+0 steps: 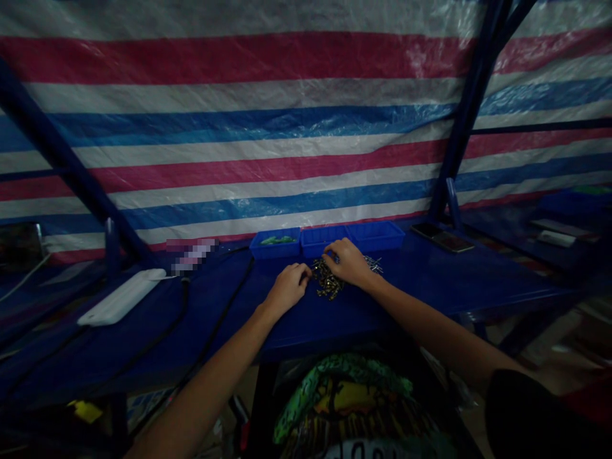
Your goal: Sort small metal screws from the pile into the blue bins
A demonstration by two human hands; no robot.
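A heap of small brass-coloured and silvery metal parts point(329, 284) lies on the blue table point(406, 287); their exact kind is too small and dark to tell. My left hand point(290, 284) is at the heap's left edge, fingers curled with the thumb and fingertips together. Over the top of the heap bends my right hand point(350, 260), its fingers drawn in toward the thumb. Whatever either hand pinches is hidden or too tiny to name. Thin, silvery pin-like pieces point(375, 264) stick out to the right of my right hand.
Behind the heap stand blue plastic bins point(377, 236); the left bin point(275, 244) holds green pieces. A white power strip point(122, 296) and black cables point(229, 306) lie at left. Phones point(442, 236) rest at right, near a blue metal post point(461, 127). Striped sheeting hangs behind.
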